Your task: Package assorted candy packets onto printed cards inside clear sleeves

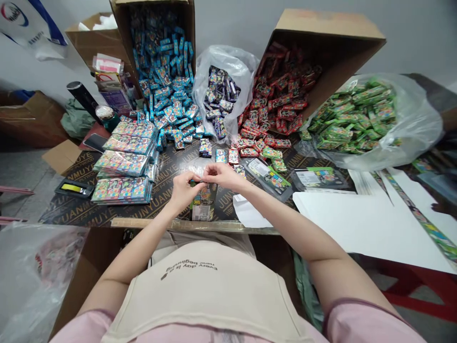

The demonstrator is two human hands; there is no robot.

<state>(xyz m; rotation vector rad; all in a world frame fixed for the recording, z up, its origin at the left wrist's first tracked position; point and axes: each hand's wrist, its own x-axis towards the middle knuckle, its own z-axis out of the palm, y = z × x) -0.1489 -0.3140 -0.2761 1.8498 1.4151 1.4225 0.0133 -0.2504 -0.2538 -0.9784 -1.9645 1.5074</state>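
Observation:
In front of me my left hand (185, 190) and my right hand (222, 176) meet with thumbs and fingers pinched together. They hold the upper part of a dark printed plastic packet (203, 212) with a white label; clear film shows just beyond the fingertips. Exactly where the fingers grip is partly hidden. Beyond the hands stand small piles of candy-like boxes: purple (205, 147), blue (220, 156) and red (233, 156). To the right of my right hand lie a flat printed packet (269, 177) and a white paper piece (250, 212).
Stacks of filled packets (123, 188) stand left, beside a yellow-and-black cutter (75, 188). Behind are a carton of blue boxes (167, 52), a bag of purple ones (221, 95), a carton of red ones (330, 28) and a bag of green ones (360, 119). White sheets (357, 224) lie right.

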